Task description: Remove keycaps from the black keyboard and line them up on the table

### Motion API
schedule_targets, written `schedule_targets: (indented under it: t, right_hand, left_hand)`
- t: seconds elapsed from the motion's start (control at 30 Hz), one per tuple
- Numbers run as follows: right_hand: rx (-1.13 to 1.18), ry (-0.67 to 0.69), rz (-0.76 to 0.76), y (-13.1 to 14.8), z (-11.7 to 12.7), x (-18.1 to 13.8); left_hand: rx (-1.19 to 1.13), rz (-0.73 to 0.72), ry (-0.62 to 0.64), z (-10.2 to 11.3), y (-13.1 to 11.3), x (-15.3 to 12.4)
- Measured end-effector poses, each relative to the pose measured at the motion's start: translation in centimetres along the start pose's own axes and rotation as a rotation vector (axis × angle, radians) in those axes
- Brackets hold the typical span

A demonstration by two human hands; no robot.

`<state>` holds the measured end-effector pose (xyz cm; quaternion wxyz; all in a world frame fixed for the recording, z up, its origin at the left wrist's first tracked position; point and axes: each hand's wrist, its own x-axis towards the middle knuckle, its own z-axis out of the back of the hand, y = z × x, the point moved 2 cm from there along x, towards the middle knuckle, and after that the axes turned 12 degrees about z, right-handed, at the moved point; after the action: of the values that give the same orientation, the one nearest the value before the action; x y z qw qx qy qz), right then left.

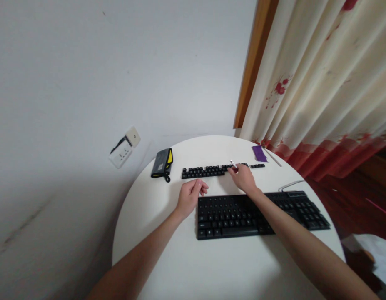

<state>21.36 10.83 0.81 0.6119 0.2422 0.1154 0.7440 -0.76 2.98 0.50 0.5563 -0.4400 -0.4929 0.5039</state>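
Observation:
My right hand (243,178) reaches over the row of loose black keycaps (208,171) lined up on the white table. Its fingers pinch a slim silver tool (233,163), whose exact kind I cannot make out. My left hand (190,195) rests on the table in front of the keycaps, fingers loosely bent and apart, with nothing visible in it. Below both hands lies a black keyboard (233,231); its upper left part shows small bare key posts. My right forearm crosses above the keyboard and hides part of it.
A grey pouch with yellow lining (162,163) lies at the table's back left. Toward the back right are a purple cloth (259,153) and a thin pale stick (274,158). The keyboard cable (291,183) runs to the right. A wall socket (120,153) and a curtain (305,104) border the table (168,266).

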Motion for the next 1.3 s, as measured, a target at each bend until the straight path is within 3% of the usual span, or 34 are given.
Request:
schedule_targets:
  t: [0.2, 0.37, 0.47, 0.63, 0.77, 1.03, 1.3]
  right_hand:
    - [0.401, -0.34, 0.046, -2.6, 6.5, -2.0]
    - [0.434, -0.484, 0.079, -4.8, 10.1, -5.7]
    - [0.426, -0.446, 0.024, -5.4, 10.4, -8.0]
    - [0.48, -0.295, -0.021, -6.0, 8.7, -10.5]
    - [0.473, -0.189, 0.008, -6.5, 7.4, -11.4]
    - [0.442, -0.125, 0.046, -6.5, 6.4, -11.7]
    - [0.108, 0.009, 0.106, -5.0, 5.6, -12.1]
  left_hand:
    - [0.027, 0.01, -0.002, -0.1, -0.2, -0.1]
    - [0.062, 0.01, 0.013, -0.4, -0.4, -0.4]
    - [0.089, 0.001, 0.021, -0.6, -0.4, -0.4]
    - [0.137, -0.013, 0.022, -0.7, -0.2, -0.4]
    - [0.188, -0.014, -0.003, -0.8, -0.5, -0.3]
    - [0.249, -0.028, -0.012, -1.1, -1.0, -0.4]
    - [0.275, -0.03, 0.01, -1.2, -0.9, -0.5]
